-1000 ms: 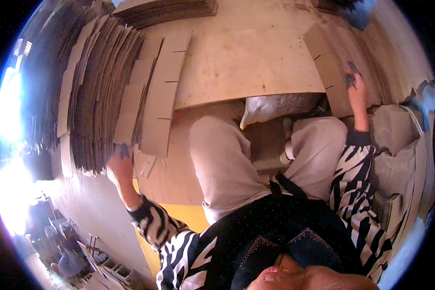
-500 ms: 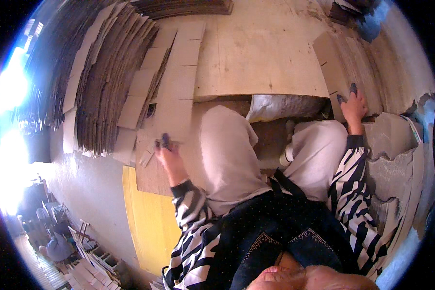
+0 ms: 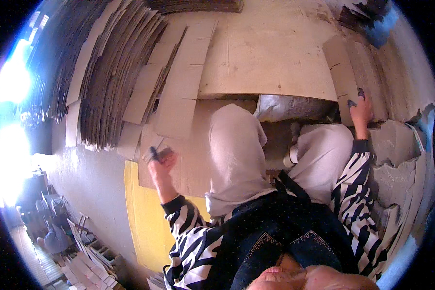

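I see my left hand (image 3: 162, 165) has just pulled back from the slotted strip (image 3: 187, 79) along the table's (image 3: 270, 53) left edge, apparently leaving it unheld; blur hides whether those fingers hold anything. My right hand (image 3: 357, 102) rests, fingers spread, on cardboard strips (image 3: 342, 70) at the right edge.

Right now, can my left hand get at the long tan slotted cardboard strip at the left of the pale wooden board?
Probably yes: your left hand is near the lower end of the cardboard strip, whose top face looks uncovered.
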A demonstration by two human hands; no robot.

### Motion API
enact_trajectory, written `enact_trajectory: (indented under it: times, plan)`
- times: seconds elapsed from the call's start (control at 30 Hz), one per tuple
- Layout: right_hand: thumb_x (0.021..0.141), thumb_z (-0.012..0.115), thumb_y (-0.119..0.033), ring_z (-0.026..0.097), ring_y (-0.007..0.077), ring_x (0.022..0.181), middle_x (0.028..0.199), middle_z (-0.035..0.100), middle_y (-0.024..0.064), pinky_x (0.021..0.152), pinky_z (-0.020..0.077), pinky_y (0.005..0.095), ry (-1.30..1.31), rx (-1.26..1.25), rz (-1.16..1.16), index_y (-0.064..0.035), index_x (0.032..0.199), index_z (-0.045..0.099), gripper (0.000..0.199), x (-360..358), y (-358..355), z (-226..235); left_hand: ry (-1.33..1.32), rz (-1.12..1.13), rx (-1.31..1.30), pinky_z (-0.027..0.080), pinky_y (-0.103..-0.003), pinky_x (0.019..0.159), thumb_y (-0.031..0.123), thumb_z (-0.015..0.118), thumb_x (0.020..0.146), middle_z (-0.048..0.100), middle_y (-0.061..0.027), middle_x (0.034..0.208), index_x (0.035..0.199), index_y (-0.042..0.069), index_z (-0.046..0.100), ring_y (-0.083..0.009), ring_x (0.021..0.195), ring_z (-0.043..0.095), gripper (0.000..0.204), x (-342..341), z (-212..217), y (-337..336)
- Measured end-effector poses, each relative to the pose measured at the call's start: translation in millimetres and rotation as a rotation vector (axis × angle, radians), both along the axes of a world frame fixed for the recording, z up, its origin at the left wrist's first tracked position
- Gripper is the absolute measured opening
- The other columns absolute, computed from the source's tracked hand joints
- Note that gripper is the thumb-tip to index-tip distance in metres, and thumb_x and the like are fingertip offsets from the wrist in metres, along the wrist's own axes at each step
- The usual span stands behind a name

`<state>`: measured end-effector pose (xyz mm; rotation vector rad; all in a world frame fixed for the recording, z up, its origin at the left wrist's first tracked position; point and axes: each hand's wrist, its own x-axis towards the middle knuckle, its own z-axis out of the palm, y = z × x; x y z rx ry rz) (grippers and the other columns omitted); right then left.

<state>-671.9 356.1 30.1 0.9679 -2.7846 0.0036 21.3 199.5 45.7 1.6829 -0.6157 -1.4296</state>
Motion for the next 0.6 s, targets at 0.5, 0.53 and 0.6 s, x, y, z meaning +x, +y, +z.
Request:
enact_trajectory:
  times: [0.5, 0.53, 0.6]
  plan:
    - [0.083, 0.061, -0.02, 0.047, 0.0356, 0.122, 0.135, 0.05, 0.0146, 0.099, 0.0403, 0.0456, -0.058, -0.225, 0.043, -0.0034, 0.114, 0.059, 0.035, -29, 11, 6, 0.433, 0.338, -0.2, 0.039, -0.023, 0.044, 0.023, 0.045, 0.094, 0.067, -0.0127, 0.082, 0.098, 0.003, 0.06, -0.0149, 0.058, 0.058, 0.025, 48, -74, -45]
    - [0.084, 0.06, -0.02, 0.049, 0.0365, 0.12, 0.131, 0.052, 0.0159, 0.097, 0.0413, 0.0452, -0.066, -0.185, 0.031, -0.003, 0.114, 0.06, 0.034, -27, 9, 11, 0.416, 0.392, -0.223, 0.039, -0.023, 0.044, 0.023, 0.045, 0.095, 0.067, -0.0128, 0.082, 0.097, 0.003, 0.06, -0.0151, 0.059, 0.059, 0.024, 49, -76, -53]
    - [0.085, 0.059, -0.019, 0.051, 0.0381, 0.116, 0.123, 0.057, 0.018, 0.093, 0.0434, 0.0454, -0.096, -0.037, 0.022, -0.0025, 0.114, 0.059, 0.033, 2, -13, 27, 0.37, 0.384, -0.294, 0.045, -0.025, 0.049, 0.018, 0.047, 0.094, 0.067, -0.0132, 0.085, 0.104, 0.001, 0.059, -0.0191, 0.064, 0.062, 0.023, 91, -73, -53]
